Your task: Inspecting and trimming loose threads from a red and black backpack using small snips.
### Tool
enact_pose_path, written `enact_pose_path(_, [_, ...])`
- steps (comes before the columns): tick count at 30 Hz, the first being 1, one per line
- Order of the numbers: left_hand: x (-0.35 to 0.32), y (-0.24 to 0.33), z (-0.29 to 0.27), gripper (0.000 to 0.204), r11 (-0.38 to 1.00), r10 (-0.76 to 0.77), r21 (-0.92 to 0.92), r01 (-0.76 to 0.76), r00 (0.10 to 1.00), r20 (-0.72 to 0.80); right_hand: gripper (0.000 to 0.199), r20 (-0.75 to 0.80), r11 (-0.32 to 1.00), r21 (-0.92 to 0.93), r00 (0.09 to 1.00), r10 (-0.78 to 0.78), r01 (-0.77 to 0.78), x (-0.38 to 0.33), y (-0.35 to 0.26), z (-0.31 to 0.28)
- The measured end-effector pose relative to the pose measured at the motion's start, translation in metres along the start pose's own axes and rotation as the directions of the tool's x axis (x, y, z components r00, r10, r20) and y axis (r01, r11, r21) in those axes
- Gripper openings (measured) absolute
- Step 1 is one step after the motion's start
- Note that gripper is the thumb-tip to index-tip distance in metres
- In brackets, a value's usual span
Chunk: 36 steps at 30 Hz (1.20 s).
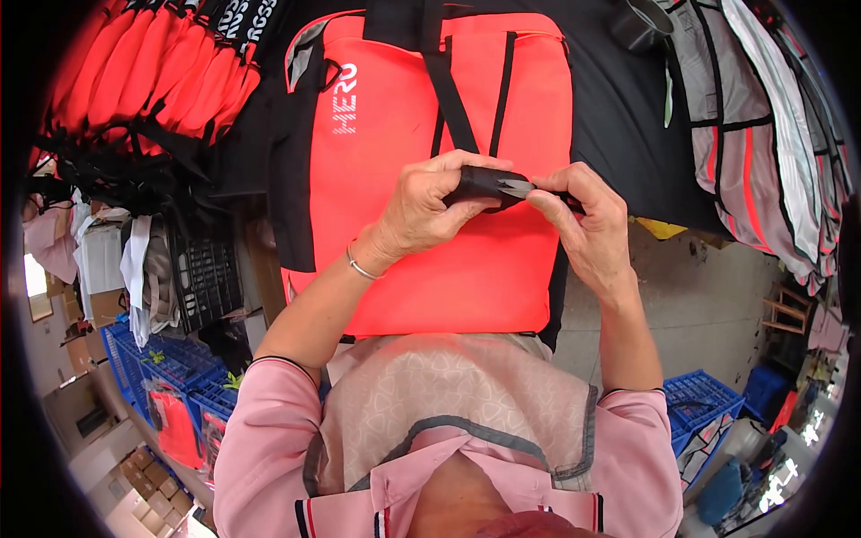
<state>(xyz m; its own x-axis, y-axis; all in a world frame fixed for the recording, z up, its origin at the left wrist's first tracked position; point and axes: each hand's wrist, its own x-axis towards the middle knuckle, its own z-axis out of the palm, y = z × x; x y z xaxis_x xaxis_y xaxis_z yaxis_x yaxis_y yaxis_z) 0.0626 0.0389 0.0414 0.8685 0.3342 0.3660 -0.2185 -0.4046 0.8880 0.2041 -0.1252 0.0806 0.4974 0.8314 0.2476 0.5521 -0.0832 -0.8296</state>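
A bright coral-red bag with black side panels lies flat in front of me. Over its middle, my left hand grips a folded black strap piece between thumb and fingers. From the bag's upper edge a black webbing strap runs down toward that hand. My right hand is closed round small thread snips. Their pointed metal blades lie against the black piece, and their dark handle is mostly hidden in my fingers.
Under the bag is a table with a black cover. Coral-red bags are stacked at the far left, grey mesh-like pieces at the far right. A dark cup stands at the back right. Blue crates sit low on both sides.
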Motion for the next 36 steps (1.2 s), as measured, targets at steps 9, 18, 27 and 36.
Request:
enact_pose_path(9, [0.0,-0.002,-0.001,0.026,1.0,-0.018,-0.018,0.019,0.999,0.029,0.016,0.068,0.989,0.1,0.993,0.101,-0.108,0.002,0.006,-0.002])
enact_pose_path(18, [-0.005,-0.005,-0.001,0.027,0.998,-0.038,-0.051,0.039,0.999,0.025,0.012,0.049,0.999,-0.023,0.999,-0.022,0.023,0.0,0.005,0.005])
enact_pose_path(27, [-0.065,0.018,-0.005,0.036,0.896,0.245,0.381,-0.228,0.97,0.006,0.024,0.08,0.828,0.355,0.897,0.434,-0.433,-0.008,0.009,0.009])
enact_pose_path(36, [-0.145,0.044,-0.001,0.019,0.684,0.119,0.678,-0.268,0.959,0.259,0.032,0.453,0.787,0.05,0.717,0.53,-0.614,-0.052,-0.004,0.05])
